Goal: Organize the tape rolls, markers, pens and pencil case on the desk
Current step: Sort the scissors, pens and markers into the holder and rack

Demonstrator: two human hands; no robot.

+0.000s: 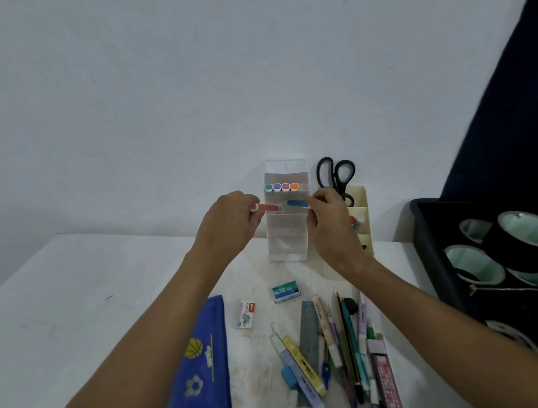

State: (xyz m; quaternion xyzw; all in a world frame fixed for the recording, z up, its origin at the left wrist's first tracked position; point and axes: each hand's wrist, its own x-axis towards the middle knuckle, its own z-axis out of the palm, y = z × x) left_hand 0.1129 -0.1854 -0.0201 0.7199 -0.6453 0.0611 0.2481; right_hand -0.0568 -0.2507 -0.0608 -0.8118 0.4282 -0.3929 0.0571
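White desk point(72, 288) against a bare wall. Left hand point(230, 227) pinching a red marker point(266, 207), right hand point(328, 224) pinching a blue marker point(297, 203), both levelled at the clear marker case point(288, 234) for slotting beside 4 already stored. Pens point(340, 345), pencil case point(198, 375) waiting below; tape rolls point(511, 246) binned right.

The green staple box point(286, 291) is showing "No.10" on its top face. The blue pencil case point(199, 371) is carrying a large pale "L" near its lower end; other printing is staying too blurred to read.

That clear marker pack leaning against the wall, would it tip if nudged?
Probably. The clear marker pack stands tall and narrow, propped on the wall. Its four markers sit near the top, so it looks top-heavy. The thin plastic likely flexes and slides.
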